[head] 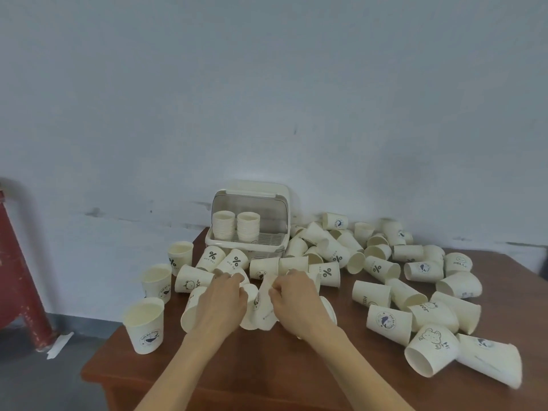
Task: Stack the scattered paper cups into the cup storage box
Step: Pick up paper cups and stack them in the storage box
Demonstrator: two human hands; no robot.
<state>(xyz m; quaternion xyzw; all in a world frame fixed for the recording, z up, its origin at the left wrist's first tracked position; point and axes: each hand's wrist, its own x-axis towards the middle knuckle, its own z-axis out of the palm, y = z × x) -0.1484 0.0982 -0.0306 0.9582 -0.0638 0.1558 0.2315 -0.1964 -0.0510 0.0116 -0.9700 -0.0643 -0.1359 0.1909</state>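
I am in the middle of nesting loose cups before they go to the box. My left hand point(221, 301) is curled round a cup lying on its side point(189, 310), and my right hand point(296, 298) pinches the wall of another cup point(264, 310) between thumb and fingers; the two cups meet between my hands, just in front of me on the bench point(267, 366). From here I cannot tell whether one has already begun to slide into the other.

The cup storage box point(249, 229) stands at the back of the bench against the wall, its lid tipped up, with two stacks of cups point(235, 225) side by side in its left part and bare rack to their right. Most of the work remains, I judge: scattered paper cups point(385, 262) lie in a heap to the right of the box and across the right half of the bench, and a few stand upright point(145, 327) near the left edge.

Next I need to line up the mouth of one cup with the base of the other and push them together squarely, since the paper walls will crumple if I squeeze hard or go in crooked. Then the nested pair can gather more cups before it goes into the box.
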